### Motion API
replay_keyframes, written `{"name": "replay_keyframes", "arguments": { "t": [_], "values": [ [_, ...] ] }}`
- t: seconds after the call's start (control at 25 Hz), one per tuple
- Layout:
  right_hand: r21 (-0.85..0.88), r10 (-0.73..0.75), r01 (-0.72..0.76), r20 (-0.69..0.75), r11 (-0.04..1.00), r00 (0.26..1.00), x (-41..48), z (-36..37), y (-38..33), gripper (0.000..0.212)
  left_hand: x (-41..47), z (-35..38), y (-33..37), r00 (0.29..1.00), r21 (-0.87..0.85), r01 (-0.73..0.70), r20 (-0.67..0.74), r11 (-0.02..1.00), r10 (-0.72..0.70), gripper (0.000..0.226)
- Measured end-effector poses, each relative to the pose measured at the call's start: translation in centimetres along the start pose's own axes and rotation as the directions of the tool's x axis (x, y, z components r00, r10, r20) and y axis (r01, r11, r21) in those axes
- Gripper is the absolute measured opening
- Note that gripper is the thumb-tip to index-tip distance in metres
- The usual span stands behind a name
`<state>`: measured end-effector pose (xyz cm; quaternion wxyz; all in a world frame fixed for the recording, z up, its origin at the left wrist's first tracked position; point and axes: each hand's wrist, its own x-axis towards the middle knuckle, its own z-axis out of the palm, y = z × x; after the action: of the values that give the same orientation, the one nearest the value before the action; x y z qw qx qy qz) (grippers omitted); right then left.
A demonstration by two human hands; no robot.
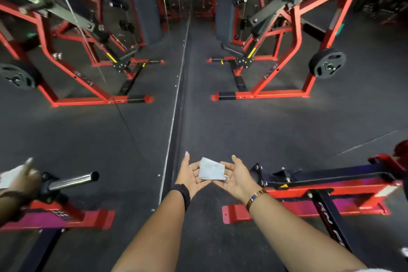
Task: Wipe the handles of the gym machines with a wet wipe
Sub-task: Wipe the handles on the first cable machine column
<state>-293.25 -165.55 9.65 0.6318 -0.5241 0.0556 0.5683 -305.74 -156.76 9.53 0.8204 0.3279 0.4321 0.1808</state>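
Red-framed gym machines [295, 51] line a dark rubber floor [254, 130]. In front of them a person's left hand [191, 174] and right hand [236, 178] lie palm-up, fingers relaxed. A folded wet wipe [211, 170] rests loose across both sets of fingertips. Wiping seems yet to begin; next, one hand must likely close on the wipe and reach a machine.

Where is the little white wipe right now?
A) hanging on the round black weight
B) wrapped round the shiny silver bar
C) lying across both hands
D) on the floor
C: the wipe lies across the fingers of the left hand and the right hand, both held palm up side by side above the floor.
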Motion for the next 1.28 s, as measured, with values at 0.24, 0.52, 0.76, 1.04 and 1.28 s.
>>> {"name": "replay_keyframes", "arguments": {
  "t": [0.24, 0.52, 0.76, 1.04, 1.28],
  "values": [
    [-0.003, 0.018, -0.018, -0.026, 1.000, 0.999, 5.4, 2.8, -3.6, 0.048, 5.3, -0.2, 3.4, 1.000, -0.001, 0.013, -0.010, 1.000, -0.013, 0.072],
    [0.040, 0.008, -0.005, -0.063, 0.999, 0.998, 15.1, 3.3, -11.6, 0.051, 16.1, 3.7, 9.3, 0.998, 0.106, 0.036, 0.038, 0.994, -0.041, 0.070],
    [0.103, -0.045, 0.053, -0.085, 0.993, 0.995, 20.0, 3.5, -19.7, 0.050, 23.6, 8.5, 14.3, 0.993, 0.188, 0.045, 0.097, 0.981, -0.064, 0.067],
    [0.169, -0.171, 0.210, -0.219, 0.963, 0.961, 23.9, 0.4, -24.7, 0.047, 32.1, 15.1, 16.9, 0.958, 0.316, 0.116, 0.214, 0.942, -0.190, 0.061],
    [0.317, -0.231, 0.443, -0.531, 0.838, 0.816, 25.3, -1.9, -27.7, 0.039, 39.1, 21.9, 17.6, 0.828, 0.494, 0.208, 0.370, 0.844, -0.421, 0.060]
  ]
}}
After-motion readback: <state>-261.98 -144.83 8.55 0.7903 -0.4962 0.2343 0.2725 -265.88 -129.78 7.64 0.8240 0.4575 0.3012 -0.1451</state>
